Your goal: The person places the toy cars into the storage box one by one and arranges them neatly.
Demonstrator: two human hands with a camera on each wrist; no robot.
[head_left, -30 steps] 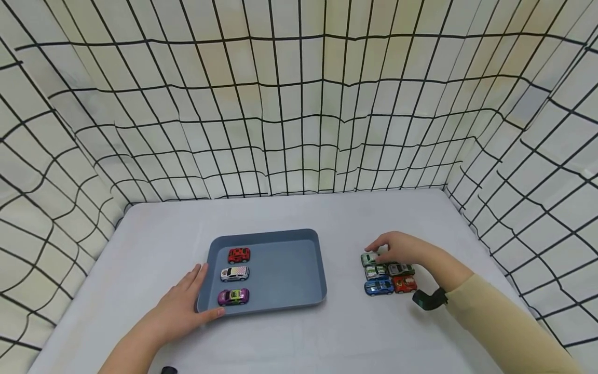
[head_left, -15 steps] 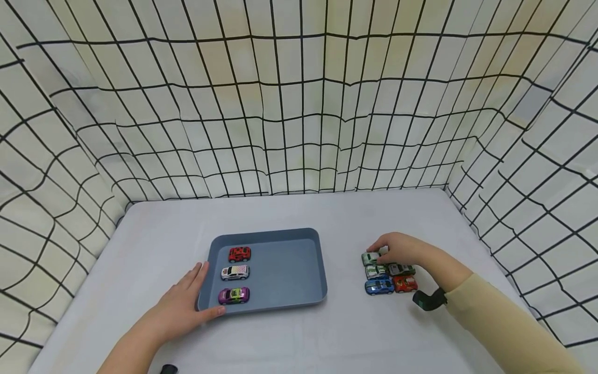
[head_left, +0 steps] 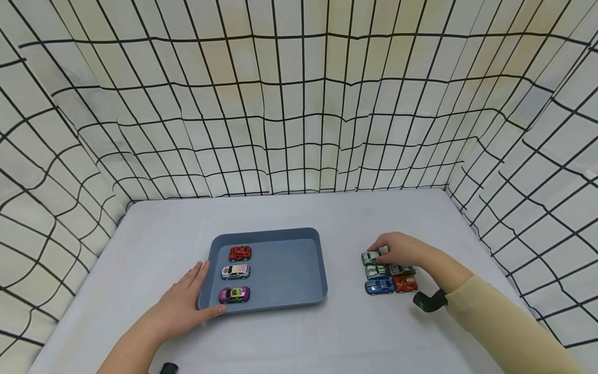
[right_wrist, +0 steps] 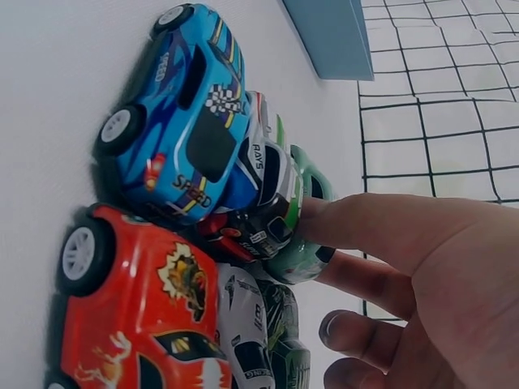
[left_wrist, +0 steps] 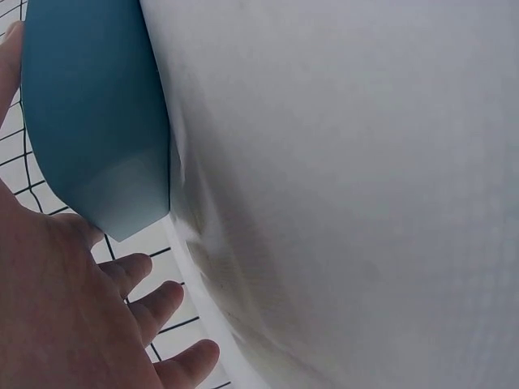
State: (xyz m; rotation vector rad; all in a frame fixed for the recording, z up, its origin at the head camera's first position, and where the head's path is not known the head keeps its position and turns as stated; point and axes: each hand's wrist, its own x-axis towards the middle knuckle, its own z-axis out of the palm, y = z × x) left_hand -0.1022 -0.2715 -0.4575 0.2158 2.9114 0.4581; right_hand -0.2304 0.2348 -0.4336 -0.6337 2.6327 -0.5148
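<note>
— Since a second ago, has anything moved?

— Barely; your right hand (head_left: pixel 397 249) has curled tighter over the pale green car (head_left: pixel 370 257), fingers now pinching it at the far end of the car cluster; the blue car (head_left: pixel 379 286) and red car (head_left: pixel 404 283) sit just beside it on the table (head_left: pixel 327 337).

— And your left hand (head_left: pixel 179 306)?

— Unchanged; it rests flat, fingers straight, against the near left corner of the blue tray (head_left: pixel 299 298), touching its rim; the purple car (head_left: pixel 234 294) lies inside the tray, close by.

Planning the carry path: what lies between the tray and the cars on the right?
In the head view, only bare table lies between the tray and the cars.
</note>
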